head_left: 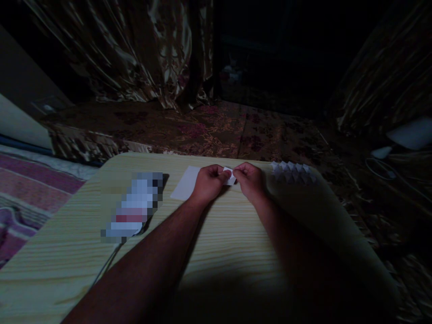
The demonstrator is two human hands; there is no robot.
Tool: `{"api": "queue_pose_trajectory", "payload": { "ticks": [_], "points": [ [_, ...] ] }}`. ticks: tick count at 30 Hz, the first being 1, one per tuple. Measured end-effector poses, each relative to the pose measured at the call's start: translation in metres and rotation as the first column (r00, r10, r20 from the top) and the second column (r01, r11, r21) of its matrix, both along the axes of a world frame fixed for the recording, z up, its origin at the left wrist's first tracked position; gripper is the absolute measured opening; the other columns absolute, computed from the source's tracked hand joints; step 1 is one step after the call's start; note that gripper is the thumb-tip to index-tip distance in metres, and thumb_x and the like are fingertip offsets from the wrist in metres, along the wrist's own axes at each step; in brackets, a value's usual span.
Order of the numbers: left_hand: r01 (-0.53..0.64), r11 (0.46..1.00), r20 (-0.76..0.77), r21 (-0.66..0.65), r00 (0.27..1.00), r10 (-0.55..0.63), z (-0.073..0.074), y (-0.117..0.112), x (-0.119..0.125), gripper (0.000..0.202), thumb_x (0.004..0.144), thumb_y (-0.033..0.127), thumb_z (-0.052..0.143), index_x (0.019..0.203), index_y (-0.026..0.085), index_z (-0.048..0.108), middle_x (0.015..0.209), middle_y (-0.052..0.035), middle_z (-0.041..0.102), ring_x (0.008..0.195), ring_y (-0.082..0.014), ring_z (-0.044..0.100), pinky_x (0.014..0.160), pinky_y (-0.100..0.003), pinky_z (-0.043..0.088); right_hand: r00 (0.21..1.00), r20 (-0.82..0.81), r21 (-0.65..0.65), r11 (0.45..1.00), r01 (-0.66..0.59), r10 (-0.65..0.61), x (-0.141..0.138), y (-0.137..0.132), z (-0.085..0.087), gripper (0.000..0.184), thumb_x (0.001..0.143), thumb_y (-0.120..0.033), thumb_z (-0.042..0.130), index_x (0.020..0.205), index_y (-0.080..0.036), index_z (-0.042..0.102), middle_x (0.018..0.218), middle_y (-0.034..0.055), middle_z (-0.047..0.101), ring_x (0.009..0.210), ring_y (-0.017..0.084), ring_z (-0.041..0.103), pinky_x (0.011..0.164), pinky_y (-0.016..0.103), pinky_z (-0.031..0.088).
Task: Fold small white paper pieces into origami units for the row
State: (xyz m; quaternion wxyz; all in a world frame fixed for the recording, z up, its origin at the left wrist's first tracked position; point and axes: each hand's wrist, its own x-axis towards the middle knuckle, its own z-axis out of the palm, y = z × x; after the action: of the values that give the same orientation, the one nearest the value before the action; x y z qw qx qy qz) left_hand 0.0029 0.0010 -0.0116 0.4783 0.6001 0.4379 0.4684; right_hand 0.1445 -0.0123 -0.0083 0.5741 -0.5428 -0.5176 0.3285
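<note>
Between my two hands is a small piece of white paper (231,181), held just above the wooden table. My left hand (209,182) pinches its left side with thumb and fingers. On the other side my right hand (250,180) grips the right edge, fingertips close to the left thumb. Part of the paper is hidden by the fingers, so its folds cannot be made out. A flat white sheet of paper (185,182) lies beside my left hand, partly covered by it. To the right of my right hand stand several small folded paper pieces (293,172) in rows.
The pale wooden table (232,238) has rounded far corners. On its left lies a blurred-out device (135,207) with a cable (104,265) running toward me. Behind is a ledge with patterned cloth (202,128) below curtains (162,49). The room is dim.
</note>
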Motion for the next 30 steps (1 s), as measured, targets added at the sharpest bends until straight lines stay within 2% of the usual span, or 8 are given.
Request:
{"api": "queue_pose_trajectory", "payload": {
  "ticks": [9,12,16,24,30],
  "points": [
    [-0.050,0.998,0.067,-0.030,0.996,0.052,0.0055,-0.0019,0.0009,0.025,0.069,0.038,0.070,0.069,0.015,0.063,0.065,-0.0005,0.062,0.055,-0.0106,0.051,0.054,-0.022,0.037,0.999,-0.036,0.018,1.000,-0.007,0.007,0.0001,0.0001,-0.0004,0.016,0.070,-0.032,0.060,0.072,-0.017,0.061,0.059,-0.0019,0.059,0.054,0.011,0.052,0.051,0.023,0.039],
    [-0.028,0.999,0.093,-0.039,0.995,0.032,0.0069,-0.0021,0.0015,0.025,0.067,0.038,0.072,0.071,0.015,0.064,0.066,-0.0012,0.064,0.056,-0.0111,0.052,0.055,-0.023,0.038,0.999,-0.035,0.015,1.000,-0.008,0.009,0.0000,-0.0001,0.0005,0.015,0.070,-0.032,0.060,0.072,-0.017,0.061,0.059,-0.0020,0.058,0.055,0.011,0.052,0.052,0.023,0.039],
    [0.002,1.000,0.070,-0.030,0.998,0.000,0.0054,-0.0008,0.0013,0.023,0.068,0.037,0.071,0.071,0.014,0.065,0.068,-0.0018,0.065,0.058,-0.0115,0.054,0.056,-0.023,0.039,0.999,-0.032,0.029,0.999,-0.028,0.029,0.0002,-0.0006,0.0008,0.014,0.071,-0.030,0.061,0.072,-0.016,0.062,0.058,-0.0022,0.058,0.055,0.011,0.051,0.052,0.022,0.039],
    [-0.002,1.000,0.042,-0.004,0.999,0.002,0.0059,-0.0020,0.0002,0.020,0.070,0.034,0.067,0.069,0.015,0.062,0.065,0.0003,0.061,0.058,-0.0105,0.051,0.055,-0.022,0.037,0.999,-0.029,0.039,0.999,-0.034,0.035,0.0004,-0.0006,-0.0012,0.015,0.071,-0.031,0.062,0.072,-0.016,0.062,0.059,-0.0020,0.058,0.054,0.011,0.050,0.052,0.023,0.038],
    [-0.014,1.000,0.061,-0.022,0.998,0.016,0.0034,-0.0002,-0.0002,0.021,0.067,0.032,0.070,0.063,0.015,0.059,0.061,0.0016,0.058,0.055,-0.0097,0.048,0.053,-0.022,0.034,0.999,-0.016,0.031,0.999,-0.029,0.030,-0.0003,0.0011,-0.0046,0.014,0.070,-0.031,0.061,0.072,-0.017,0.061,0.060,-0.0016,0.059,0.055,0.011,0.051,0.052,0.023,0.038]
  ]
}}
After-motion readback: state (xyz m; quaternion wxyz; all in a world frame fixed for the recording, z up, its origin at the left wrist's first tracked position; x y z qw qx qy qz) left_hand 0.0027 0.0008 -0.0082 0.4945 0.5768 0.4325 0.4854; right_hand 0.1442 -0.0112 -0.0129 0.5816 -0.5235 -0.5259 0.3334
